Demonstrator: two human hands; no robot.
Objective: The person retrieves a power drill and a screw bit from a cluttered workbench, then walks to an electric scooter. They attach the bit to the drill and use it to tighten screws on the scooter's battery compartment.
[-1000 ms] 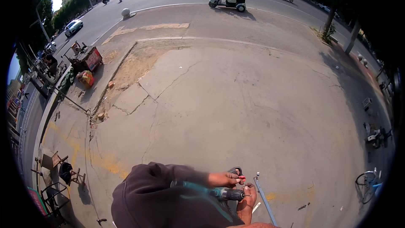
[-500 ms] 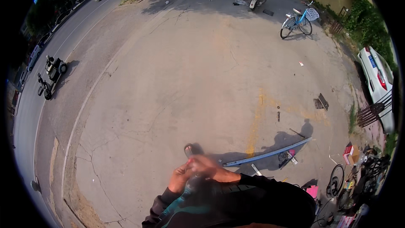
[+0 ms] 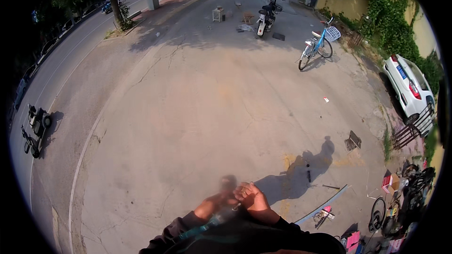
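My two hands meet low in the middle of the view, above my dark sleeves. My right hand [image 3: 253, 197] has its fingers curled into a loose fist. My left hand [image 3: 215, 205] is motion-blurred and touches the right one. A small dark blurred thing [image 3: 229, 181] sits just above the left hand; I cannot tell what it is or which hand holds it. A teal strap [image 3: 203, 227] runs along my left sleeve. My shadow [image 3: 301, 173] falls on the concrete to the right.
A long grey metal bar [image 3: 326, 203] lies on the pavement to my right, beside red-handled tools [image 3: 325, 214], a bicycle wheel [image 3: 377, 214] and a cardboard box [image 3: 389, 183]. Farther off stand a blue bicycle [image 3: 316, 46], a scooter [image 3: 266, 16], a white car [image 3: 407, 84] and a motor tricycle [image 3: 36, 129].
The view has swung round from the open road side to the pavement with parked bikes and a car. My hands, apart a second ago with a tool in them, are now pressed together.
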